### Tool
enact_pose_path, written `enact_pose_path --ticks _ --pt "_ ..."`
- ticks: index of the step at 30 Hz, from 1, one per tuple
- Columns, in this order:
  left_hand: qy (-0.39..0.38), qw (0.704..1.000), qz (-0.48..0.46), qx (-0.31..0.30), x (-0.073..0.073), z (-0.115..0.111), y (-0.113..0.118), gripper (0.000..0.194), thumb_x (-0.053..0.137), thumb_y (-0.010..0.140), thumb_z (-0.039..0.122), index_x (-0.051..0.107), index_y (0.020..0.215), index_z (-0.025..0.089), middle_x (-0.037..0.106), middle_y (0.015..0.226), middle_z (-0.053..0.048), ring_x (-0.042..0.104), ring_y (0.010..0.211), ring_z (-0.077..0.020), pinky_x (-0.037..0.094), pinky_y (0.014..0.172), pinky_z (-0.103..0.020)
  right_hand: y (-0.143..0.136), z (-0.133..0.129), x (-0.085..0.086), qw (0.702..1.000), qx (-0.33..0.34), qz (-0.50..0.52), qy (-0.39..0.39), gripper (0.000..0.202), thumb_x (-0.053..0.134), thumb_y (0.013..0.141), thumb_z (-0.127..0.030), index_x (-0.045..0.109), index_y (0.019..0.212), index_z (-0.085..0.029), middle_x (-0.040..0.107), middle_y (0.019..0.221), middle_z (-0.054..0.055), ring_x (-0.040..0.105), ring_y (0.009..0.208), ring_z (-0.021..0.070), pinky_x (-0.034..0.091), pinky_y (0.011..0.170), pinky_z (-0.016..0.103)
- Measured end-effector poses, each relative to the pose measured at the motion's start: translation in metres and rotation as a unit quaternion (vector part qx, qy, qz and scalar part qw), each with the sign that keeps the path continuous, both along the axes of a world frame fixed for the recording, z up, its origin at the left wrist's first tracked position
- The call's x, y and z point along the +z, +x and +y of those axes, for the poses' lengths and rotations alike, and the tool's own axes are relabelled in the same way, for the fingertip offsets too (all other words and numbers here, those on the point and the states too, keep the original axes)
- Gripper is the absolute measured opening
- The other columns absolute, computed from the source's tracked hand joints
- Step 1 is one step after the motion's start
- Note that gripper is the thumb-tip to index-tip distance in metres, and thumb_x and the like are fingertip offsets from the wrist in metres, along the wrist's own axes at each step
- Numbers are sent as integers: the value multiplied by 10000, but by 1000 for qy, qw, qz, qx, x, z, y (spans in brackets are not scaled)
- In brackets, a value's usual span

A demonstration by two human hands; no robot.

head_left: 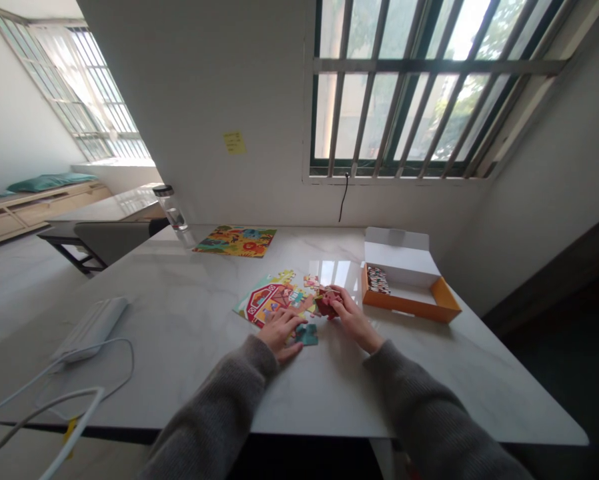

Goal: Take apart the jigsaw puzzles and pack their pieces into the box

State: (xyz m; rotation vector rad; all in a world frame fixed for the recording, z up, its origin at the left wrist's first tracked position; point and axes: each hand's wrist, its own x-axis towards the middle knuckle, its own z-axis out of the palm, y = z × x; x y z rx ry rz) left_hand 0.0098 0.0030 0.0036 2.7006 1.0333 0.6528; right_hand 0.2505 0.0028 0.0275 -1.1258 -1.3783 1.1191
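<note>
A partly assembled jigsaw puzzle [259, 301] with a red barn picture lies on the white table. My left hand [279, 331] rests at its lower edge, fingers outstretched and thumb apart, touching or right beside a teal puzzle piece [308, 335]. Whether its fingertips press on that piece I cannot tell. My right hand [352, 319] is closed around a small bunch of dark red puzzle pieces [328, 303], held at the puzzle's right side. Just above these, a loose pinkish puzzle piece [310, 281] lies at the puzzle's upper right.
An open orange box [409, 307] stands to the right, puzzle pieces [378, 280] standing in its left end. Behind the puzzle lies a colourful animal picture sheet [237, 241]. A clear bottle [172, 210] is at the back left; a white power strip [92, 328] with cables lies left.
</note>
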Motion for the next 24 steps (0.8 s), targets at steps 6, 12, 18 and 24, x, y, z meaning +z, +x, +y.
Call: enact_pose_path --ticks 6,12,18,24 --pt "90 991 -101 17 2 -1 3 427 692 666 185 629 1088 193 549 1025 -96 585 905 -234 554 816 -377 -16 -8 -1 998 -21 -43 42 415 537 888 -377 432 1245 -192 635 1079 96 662 807 189 548 660 328" --pt "212 969 -127 17 12 -7 10 354 674 784 253 580 1120 195 595 1033 -106 615 917 -248 562 802 -399 -41 -21 -9 993 -29 -87 71 369 608 857 -355 438 1147 -203 605 1017 60 640 789 178 552 715 341" --pt "136 980 -136 -49 6 -5 16 169 625 879 274 570 1022 203 613 937 -63 626 869 -199 567 756 -314 -43 -25 -11 993 53 -85 70 309 611 847 -294 421 1077 -215 566 899 2 590 737 151 519 668 295" --pt "23 984 -174 -34 -2 -2 7 303 615 874 266 531 1157 201 627 986 -65 631 876 -204 557 807 -364 -29 -23 -7 976 40 -190 94 391 582 834 -208 427 1193 -205 612 979 39 605 870 199 503 823 368"
